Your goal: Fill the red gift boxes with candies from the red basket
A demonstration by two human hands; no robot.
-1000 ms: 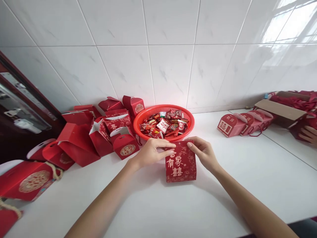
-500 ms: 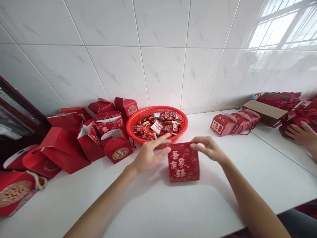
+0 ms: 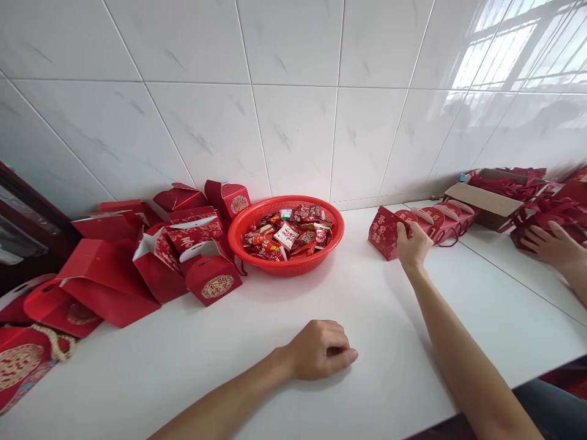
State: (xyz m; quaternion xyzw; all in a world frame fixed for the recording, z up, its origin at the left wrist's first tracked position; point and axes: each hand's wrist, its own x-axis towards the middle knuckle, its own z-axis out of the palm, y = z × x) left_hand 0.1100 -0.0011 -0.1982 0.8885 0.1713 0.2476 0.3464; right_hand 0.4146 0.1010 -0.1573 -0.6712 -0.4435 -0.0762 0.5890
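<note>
My right hand grips the top edge of a dark red gift box printed with pale characters. That box stands at the left end of a row of red candy boxes by the wall. My left hand rests on the white table with its fingers curled in, and nothing shows in it. Between the hands and the wall, a red plastic basket holds wrapped candies.
Many red gift boxes crowd the left side, some with open tops. An open cardboard box of red ribbons stands at the far right. Beside it, another person's hand rests on a red box. A tiled wall bounds the table's back.
My right hand has carried the gift box rightward and back to the row of boxes. The left hand has let go of it, dropped toward the table's front and curled up.
</note>
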